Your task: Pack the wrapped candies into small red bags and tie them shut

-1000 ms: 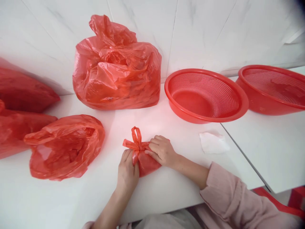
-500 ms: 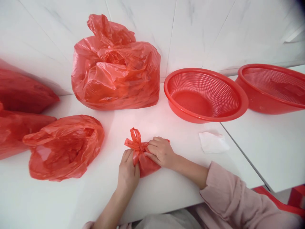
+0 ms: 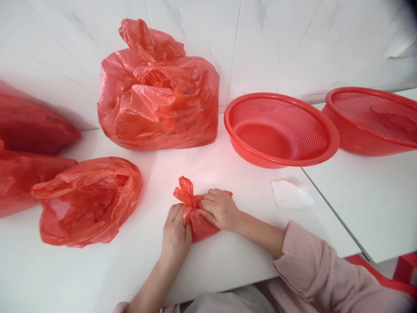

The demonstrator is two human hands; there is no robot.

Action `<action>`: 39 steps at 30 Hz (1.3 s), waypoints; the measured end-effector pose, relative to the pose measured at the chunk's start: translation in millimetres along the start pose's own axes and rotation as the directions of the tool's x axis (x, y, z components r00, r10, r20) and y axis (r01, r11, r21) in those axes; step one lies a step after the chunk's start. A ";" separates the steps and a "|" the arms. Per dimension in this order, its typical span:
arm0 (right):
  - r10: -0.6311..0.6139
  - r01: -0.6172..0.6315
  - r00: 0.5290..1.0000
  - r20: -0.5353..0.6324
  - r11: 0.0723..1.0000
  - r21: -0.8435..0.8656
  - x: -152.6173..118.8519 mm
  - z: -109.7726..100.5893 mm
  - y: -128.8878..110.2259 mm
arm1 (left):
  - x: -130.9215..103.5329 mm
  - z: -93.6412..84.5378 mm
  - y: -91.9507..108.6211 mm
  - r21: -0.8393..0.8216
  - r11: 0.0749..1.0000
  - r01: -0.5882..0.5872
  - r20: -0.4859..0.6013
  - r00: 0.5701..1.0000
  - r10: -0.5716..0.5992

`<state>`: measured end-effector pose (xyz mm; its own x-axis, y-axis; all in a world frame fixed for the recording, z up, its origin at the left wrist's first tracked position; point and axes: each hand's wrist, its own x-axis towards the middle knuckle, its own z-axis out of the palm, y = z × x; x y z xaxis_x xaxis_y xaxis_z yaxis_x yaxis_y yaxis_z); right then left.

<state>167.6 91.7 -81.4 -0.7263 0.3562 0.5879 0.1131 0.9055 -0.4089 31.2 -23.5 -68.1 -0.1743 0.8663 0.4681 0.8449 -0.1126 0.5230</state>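
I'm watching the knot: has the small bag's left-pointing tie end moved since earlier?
Yes, slightly: the tie end sits farther right, nearer the unmoved white scrap.

Ahead of my fingers (image 3: 212, 199), a strip of table (image 3: 159, 167) lets me through until a big bag (image 3: 163, 106) blocks. Left, there's a gap before an open bag (image 3: 81, 213); ahead-right, a basket (image 3: 267, 139) stands in my way.

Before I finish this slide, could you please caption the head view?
Both hands hold a small knotted red bag on a white table, a larger bag and colanders behind.
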 end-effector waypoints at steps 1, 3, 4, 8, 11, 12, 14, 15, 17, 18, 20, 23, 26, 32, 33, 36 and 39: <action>0.004 -0.004 1.000 0.009 1.000 -0.001 -0.2 0.1 0.0 | -0.1 0.2 -0.2 0.000 1.000 0.001 -0.001 1.000 -0.001; 0.007 -0.007 1.000 0.018 1.000 -0.004 -0.4 0.1 0.0 | 0.0 0.6 -0.6 -0.001 1.000 0.003 -0.002 1.000 -0.003; 0.007 -0.007 1.000 0.021 1.000 -0.007 -0.4 0.1 0.0 | 0.1 0.7 -0.8 -0.001 1.000 0.003 -0.002 1.000 -0.003; 0.010 -0.009 0.999 0.036 1.000 -0.027 -0.5 0.2 -0.1 | 0.4 0.8 -0.8 -0.002 1.000 0.007 0.001 1.000 -0.007; 0.012 -0.011 0.999 0.039 1.000 -0.027 -0.7 0.5 -0.4 | 0.1 1.1 -0.9 -0.003 1.000 0.007 0.006 1.000 -0.007; 0.013 -0.012 0.999 0.035 1.000 -0.025 -0.8 0.6 -0.5 | 0.1 1.3 -1.0 -0.003 1.000 0.009 0.007 1.000 -0.009; 0.017 -0.016 0.999 0.031 1.000 -0.026 -0.9 0.6 -1.0 | 0.1 1.5 -1.1 -0.004 1.000 0.013 0.010 1.000 -0.013; 0.019 -0.018 0.999 0.035 0.999 -0.030 -0.9 0.6 -1.3 | 0.1 1.6 -1.0 -0.004 1.000 0.017 0.011 1.000 -0.016; 0.023 -0.021 0.999 0.048 0.999 -0.040 -0.8 0.4 -1.8 | 0.4 1.5 -0.9 -0.006 1.000 0.021 0.013 1.000 -0.021; 0.025 -0.023 0.998 0.053 0.999 -0.042 -0.8 0.2 -1.9 | 0.5 1.4 -0.8 -0.006 1.000 0.021 0.014 1.000 -0.021; 0.025 -0.023 0.999 0.047 0.999 -0.038 -0.6 0.0 -2.1 | 0.6 1.3 -0.7 -0.007 1.000 0.022 0.014 1.000 -0.022; 0.015 -0.014 1.000 0.027 1.000 -0.019 -0.4 -0.1 -1.9 | 0.6 1.7 -0.7 -0.006 1.000 0.022 0.013 1.000 -0.022; 0.011 -0.010 1.000 0.023 1.000 -0.012 -0.4 0.2 -1.4 | 0.4 2.1 -0.9 -0.004 1.000 0.024 0.016 1.000 -0.024; 0.025 -0.022 0.996 0.086 0.999 -0.034 -1.1 0.7 -0.5 | 0.7 1.9 -0.7 0.003 1.000 0.028 0.021 0.999 -0.028; 0.026 -0.023 0.995 0.091 0.999 -0.035 -1.1 0.6 -0.5 | 0.8 2.0 -0.7 0.004 1.000 0.027 0.022 0.999 -0.027; 0.028 -0.025 0.995 0.095 0.999 -0.031 -0.8 0.0 -0.5 | 1.0 2.2 -0.6 0.004 1.000 0.020 0.019 1.000 -0.020; 0.030 -0.028 0.995 0.093 0.999 -0.017 -0.5 -0.3 -0.4 | 1.2 2.7 -0.6 0.004 1.000 0.019 0.017 1.000 -0.019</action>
<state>168.2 91.3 -81.4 -0.7827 0.3599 0.5078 0.1453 0.8990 -0.4131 31.8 -21.1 -69.8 -0.1813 0.8766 0.4457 0.8434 -0.0945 0.5290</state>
